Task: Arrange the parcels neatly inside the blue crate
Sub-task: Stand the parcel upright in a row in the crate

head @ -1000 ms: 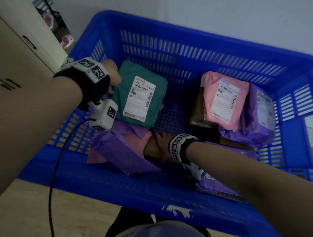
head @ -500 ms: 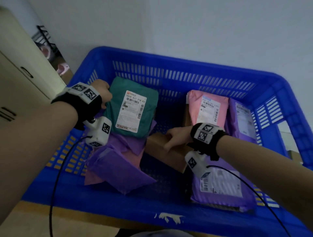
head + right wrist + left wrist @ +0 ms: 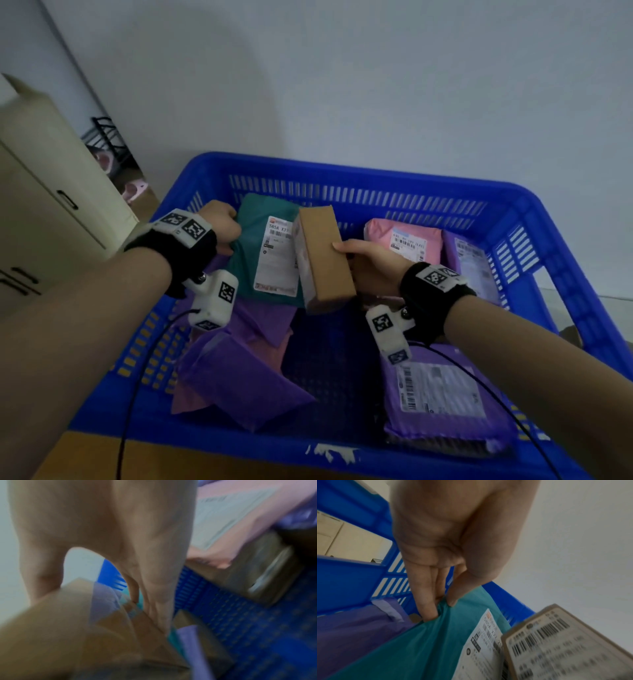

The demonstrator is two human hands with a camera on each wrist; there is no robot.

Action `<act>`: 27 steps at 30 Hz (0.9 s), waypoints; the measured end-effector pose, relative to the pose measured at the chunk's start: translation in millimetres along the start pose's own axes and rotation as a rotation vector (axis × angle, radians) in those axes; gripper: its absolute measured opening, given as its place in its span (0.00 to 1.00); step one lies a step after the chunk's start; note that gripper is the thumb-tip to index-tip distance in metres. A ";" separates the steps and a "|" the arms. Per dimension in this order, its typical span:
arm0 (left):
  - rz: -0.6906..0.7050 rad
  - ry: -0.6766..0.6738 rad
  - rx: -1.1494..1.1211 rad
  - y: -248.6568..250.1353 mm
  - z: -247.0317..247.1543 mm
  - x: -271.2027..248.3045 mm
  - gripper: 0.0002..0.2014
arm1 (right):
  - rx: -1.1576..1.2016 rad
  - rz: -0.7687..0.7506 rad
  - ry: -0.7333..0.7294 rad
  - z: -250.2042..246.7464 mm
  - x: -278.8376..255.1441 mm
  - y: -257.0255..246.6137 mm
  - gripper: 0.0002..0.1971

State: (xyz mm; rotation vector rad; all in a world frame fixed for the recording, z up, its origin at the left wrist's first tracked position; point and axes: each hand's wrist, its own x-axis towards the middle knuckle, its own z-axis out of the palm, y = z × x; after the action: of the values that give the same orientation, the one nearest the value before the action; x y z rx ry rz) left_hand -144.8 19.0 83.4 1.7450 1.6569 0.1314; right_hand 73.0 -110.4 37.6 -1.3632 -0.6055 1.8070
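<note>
My right hand [image 3: 371, 270] grips the brown cardboard box [image 3: 323, 255], thumb on top, fingers underneath; box is lifted, tilted, above the middle of the blue crate [image 3: 565, 246]. My left hand [image 3: 219, 224] pinches the top-left corner of the teal mailer [image 3: 255, 240], thumb against fingertips [image 3: 429, 614]. Teal mailer leans at the crate's back-left, over purple mailers [image 3: 236, 377]. Pink mailer [image 3: 404, 240] sits back-right, a purple one just beside it. Another labelled purple mailer [image 3: 442, 394] lies front-right. Right wrist view is blurred.
</note>
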 end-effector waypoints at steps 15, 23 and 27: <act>0.014 -0.090 -0.359 37.5 -31.2 -18.5 0.13 | 0.262 -0.263 0.107 33.8 1.5 -42.3 0.25; 0.001 -0.090 -0.291 27.9 -36.4 -24.6 0.06 | 0.145 -0.324 0.226 37.5 5.5 -30.1 0.32; 0.001 -0.079 -0.317 22.9 -35.6 -28.6 0.08 | 0.084 -0.247 0.274 39.3 3.8 -25.2 0.21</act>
State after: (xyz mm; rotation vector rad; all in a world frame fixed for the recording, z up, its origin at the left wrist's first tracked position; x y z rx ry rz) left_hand -149.4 9.9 133.5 1.4923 1.4871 0.3048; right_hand 42.8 -89.5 66.7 -1.3833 -0.5189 1.4051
